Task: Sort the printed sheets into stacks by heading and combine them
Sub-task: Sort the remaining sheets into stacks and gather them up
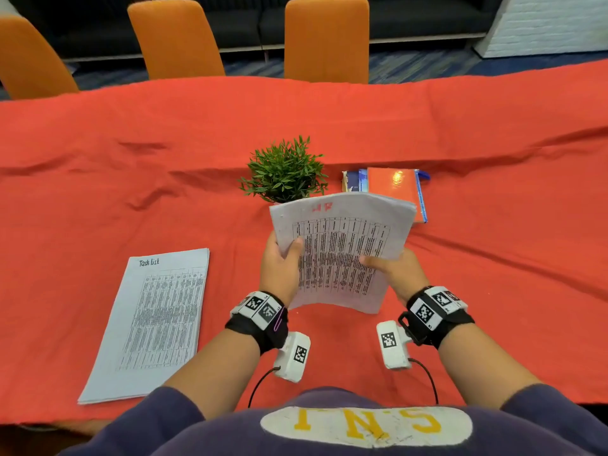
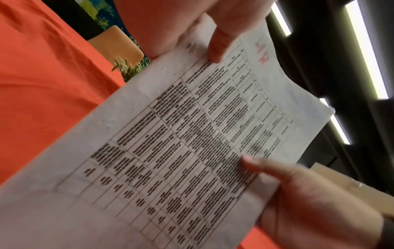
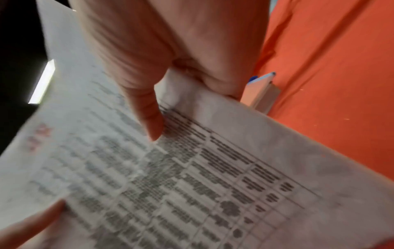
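Both hands up with the HR bundle, one stack already down

Left hand (image 1: 279,263) and right hand (image 1: 399,269) hold the HR sheets (image 1: 342,251) above the surface (image 1: 329,126), thumbs and fingers pinching the side edges. The Task list stack (image 1: 154,324) lies flat at left; combining looks undone. Red cloth, potted plant (image 1: 284,171), notebooks (image 1: 393,184), orange chairs (image 1: 325,37) beyond.
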Action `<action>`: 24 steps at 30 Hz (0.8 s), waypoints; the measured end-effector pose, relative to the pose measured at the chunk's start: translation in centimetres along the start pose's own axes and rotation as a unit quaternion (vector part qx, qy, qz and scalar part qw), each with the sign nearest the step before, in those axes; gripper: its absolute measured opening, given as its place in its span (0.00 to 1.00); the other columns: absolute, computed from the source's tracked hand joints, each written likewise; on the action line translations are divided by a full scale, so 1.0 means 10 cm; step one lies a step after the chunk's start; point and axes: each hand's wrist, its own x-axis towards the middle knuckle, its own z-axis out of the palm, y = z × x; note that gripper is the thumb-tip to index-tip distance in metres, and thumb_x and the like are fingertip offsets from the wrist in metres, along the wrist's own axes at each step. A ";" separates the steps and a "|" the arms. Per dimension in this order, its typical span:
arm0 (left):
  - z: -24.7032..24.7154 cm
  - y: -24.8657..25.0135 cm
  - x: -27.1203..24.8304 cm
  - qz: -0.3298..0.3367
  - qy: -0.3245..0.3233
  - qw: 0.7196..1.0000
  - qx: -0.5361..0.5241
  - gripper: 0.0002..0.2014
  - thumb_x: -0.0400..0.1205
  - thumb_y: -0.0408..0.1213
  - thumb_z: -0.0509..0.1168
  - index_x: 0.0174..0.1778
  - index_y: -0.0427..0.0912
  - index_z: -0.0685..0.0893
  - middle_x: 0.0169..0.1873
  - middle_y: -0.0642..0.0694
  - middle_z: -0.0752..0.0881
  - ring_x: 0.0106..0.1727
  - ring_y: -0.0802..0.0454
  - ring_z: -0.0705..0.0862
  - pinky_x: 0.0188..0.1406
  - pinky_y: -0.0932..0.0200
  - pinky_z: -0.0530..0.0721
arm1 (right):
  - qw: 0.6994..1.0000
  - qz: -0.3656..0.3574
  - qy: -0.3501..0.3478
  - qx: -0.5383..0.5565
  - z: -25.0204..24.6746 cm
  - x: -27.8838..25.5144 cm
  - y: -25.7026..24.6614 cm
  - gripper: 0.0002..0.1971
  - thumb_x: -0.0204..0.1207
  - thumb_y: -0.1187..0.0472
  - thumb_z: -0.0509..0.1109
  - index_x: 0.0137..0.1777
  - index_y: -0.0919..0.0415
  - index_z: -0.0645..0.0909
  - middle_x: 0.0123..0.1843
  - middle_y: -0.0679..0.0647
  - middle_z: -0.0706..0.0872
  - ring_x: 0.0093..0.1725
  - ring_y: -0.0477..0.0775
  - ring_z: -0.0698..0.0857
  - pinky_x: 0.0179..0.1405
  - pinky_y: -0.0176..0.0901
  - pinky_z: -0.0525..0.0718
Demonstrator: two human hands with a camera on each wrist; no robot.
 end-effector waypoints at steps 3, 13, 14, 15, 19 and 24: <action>-0.05 0.12 0.08 0.004 0.017 1.000 -0.025 0.12 0.84 0.30 0.61 0.64 0.39 0.79 0.55 0.44 0.88 0.57 0.49 0.87 0.60 0.50 0.83 | 0.999 0.052 -0.009 -0.004 -0.11 -0.01 0.12 0.17 0.60 0.68 0.82 0.49 0.56 0.87 0.47 0.50 0.93 0.50 0.53 0.89 0.59 0.50 0.85; -0.23 0.44 0.29 -0.041 0.076 0.955 -0.285 0.08 0.85 0.26 0.59 0.51 0.42 0.80 0.35 0.52 0.87 0.37 0.59 0.87 0.39 0.61 0.86 | 0.950 0.121 -0.012 0.287 -0.13 -0.08 0.03 0.19 0.75 0.69 0.67 0.66 0.59 0.78 0.61 0.55 0.88 0.57 0.54 0.87 0.55 0.48 0.88; -0.21 0.42 0.28 -0.053 0.073 0.952 -0.292 0.08 0.85 0.27 0.59 0.53 0.42 0.80 0.38 0.51 0.87 0.39 0.57 0.87 0.38 0.62 0.86 | 0.950 0.108 -0.030 0.291 -0.08 -0.07 0.00 0.21 0.78 0.71 0.64 0.70 0.60 0.76 0.65 0.57 0.86 0.62 0.55 0.86 0.61 0.50 0.85; -0.20 0.39 0.26 -0.062 0.072 0.951 -0.293 0.08 0.84 0.27 0.60 0.54 0.42 0.80 0.40 0.50 0.86 0.42 0.56 0.86 0.40 0.61 0.86 | 0.952 0.094 -0.042 0.288 -0.05 -0.06 -0.04 0.22 0.79 0.72 0.64 0.73 0.61 0.74 0.68 0.59 0.84 0.65 0.57 0.84 0.65 0.52 0.82; -0.39 0.24 0.26 -0.076 0.090 0.956 -0.268 0.15 0.79 0.21 0.62 0.58 0.39 0.82 0.49 0.44 0.88 0.47 0.50 0.88 0.50 0.55 0.86 | 0.973 0.063 0.016 0.223 -0.16 -0.01 -0.15 0.23 0.75 0.74 0.68 0.71 0.66 0.76 0.67 0.62 0.84 0.67 0.63 0.83 0.65 0.56 0.82; -0.77 0.01 0.30 -0.069 0.017 0.997 -0.036 0.16 0.74 0.23 0.69 0.50 0.48 0.84 0.37 0.51 0.91 0.38 0.56 0.87 0.40 0.60 0.84 | 0.993 0.024 0.057 0.099 -0.51 -0.02 -0.12 0.44 0.42 0.49 0.89 0.60 0.66 0.83 0.61 0.60 0.88 0.59 0.59 0.87 0.64 0.54 0.83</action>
